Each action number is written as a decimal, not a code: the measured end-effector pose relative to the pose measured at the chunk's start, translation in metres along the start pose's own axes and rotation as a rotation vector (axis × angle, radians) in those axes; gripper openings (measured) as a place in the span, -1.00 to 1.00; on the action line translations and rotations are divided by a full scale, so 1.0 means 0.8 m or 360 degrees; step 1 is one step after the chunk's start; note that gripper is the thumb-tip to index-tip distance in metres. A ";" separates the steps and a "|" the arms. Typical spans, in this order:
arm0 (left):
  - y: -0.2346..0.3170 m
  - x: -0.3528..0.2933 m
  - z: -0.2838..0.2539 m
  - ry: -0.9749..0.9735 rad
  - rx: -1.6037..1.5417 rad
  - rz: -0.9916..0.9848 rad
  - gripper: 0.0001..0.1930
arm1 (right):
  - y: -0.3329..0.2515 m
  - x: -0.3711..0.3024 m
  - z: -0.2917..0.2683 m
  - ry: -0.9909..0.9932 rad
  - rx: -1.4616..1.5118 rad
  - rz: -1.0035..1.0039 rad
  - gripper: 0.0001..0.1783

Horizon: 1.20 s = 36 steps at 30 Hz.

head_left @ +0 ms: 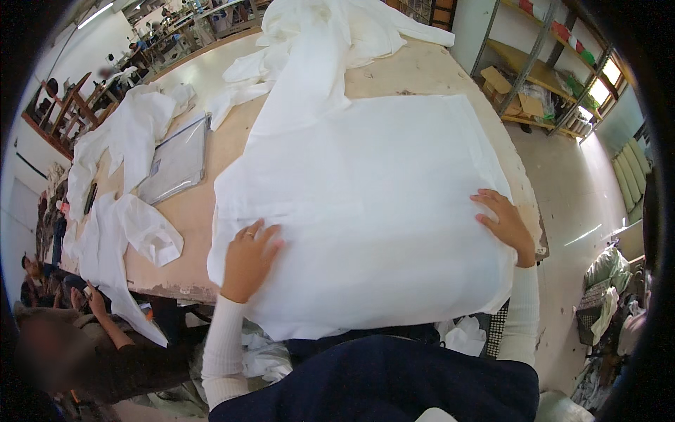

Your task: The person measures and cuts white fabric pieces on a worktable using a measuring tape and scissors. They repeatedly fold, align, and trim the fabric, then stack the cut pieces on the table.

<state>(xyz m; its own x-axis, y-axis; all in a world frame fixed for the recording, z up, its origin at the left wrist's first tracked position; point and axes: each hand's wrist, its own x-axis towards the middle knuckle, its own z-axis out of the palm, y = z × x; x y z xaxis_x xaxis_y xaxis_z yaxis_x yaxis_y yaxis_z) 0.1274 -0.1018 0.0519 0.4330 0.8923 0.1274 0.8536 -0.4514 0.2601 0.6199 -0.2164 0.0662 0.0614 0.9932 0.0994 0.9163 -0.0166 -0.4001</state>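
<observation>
A large sheet of white fabric (365, 190) lies spread over the near part of the table, its front edge hanging toward my body. My left hand (249, 261) rests on the cloth near its left side, fingers apart and slightly blurred. On the right border of the cloth lies my right hand (503, 219), its fingers spread and holding nothing. Faint creases run across the fabric by my left fingers. From the sheet's far side, a bunched heap of white fabric (316, 42) trails to the back of the table.
The wooden table (383, 77) carries a clear plastic folder (176, 158) and loose white fabric pieces (130, 133) on the left. Another person (91, 344) sits at lower left. Metal shelving (534, 70) stands at far right; a dark basket (592, 309) holding cloth is below it.
</observation>
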 end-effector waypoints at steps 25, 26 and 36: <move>-0.112 0.251 0.043 0.0722 0.0005 -0.0317 -0.66 | 0.145 0.349 0.072 0.0815 -0.0417 0.0865 -0.61; -0.115 0.239 0.051 0.0871 0.0105 -0.0281 -0.64 | 0.138 0.350 0.074 0.0807 -0.0390 0.0835 -0.61; -0.160 0.250 -0.047 -0.0755 -0.0786 -0.0706 -0.73 | 0.156 0.351 0.073 0.0618 -0.0643 0.0959 -0.67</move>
<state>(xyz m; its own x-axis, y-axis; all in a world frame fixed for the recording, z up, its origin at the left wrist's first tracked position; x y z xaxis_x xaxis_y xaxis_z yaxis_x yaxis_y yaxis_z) 0.0941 0.1343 0.0799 0.2559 0.8411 -0.4765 0.7961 0.0962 0.5975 0.7283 0.0668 -0.0091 0.6530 0.6908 0.3103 0.7495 -0.6483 -0.1341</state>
